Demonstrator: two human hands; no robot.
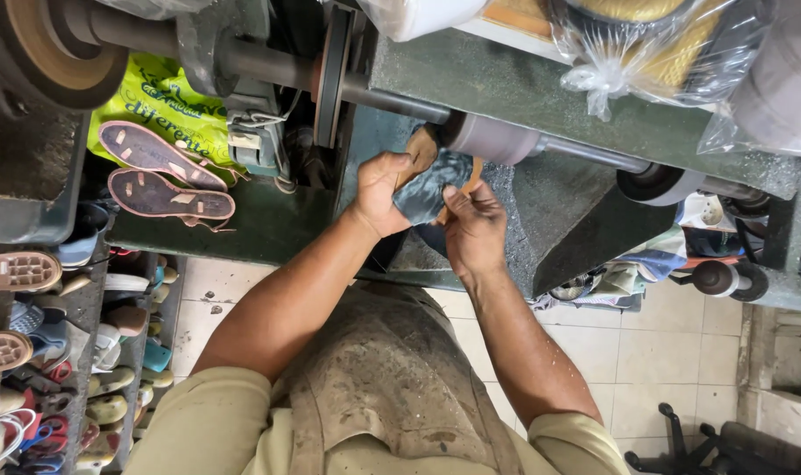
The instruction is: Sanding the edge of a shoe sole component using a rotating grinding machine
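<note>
My left hand [380, 192] and my right hand [475, 230] together grip a dark blue shoe with a tan sole [427, 180]. The shoe's tan edge is pressed up against a grey sanding drum [491, 138] on a long horizontal shaft [391, 98] of a green finishing machine [541, 97]. My left thumb lies over the sole's end by the drum. My right fingers curl round the shoe's lower side. Most of the shoe is hidden between my hands.
Two pink shoe soles [158, 171] lie on the machine's ledge at left, over a yellow-green bag [158, 105]. Shelves of shoes and soles [57, 352] fill the left edge. Plastic-wrapped items [647, 44] sit on top. Another wheel [660, 185] spins at right. Tiled floor [664, 361] lies below.
</note>
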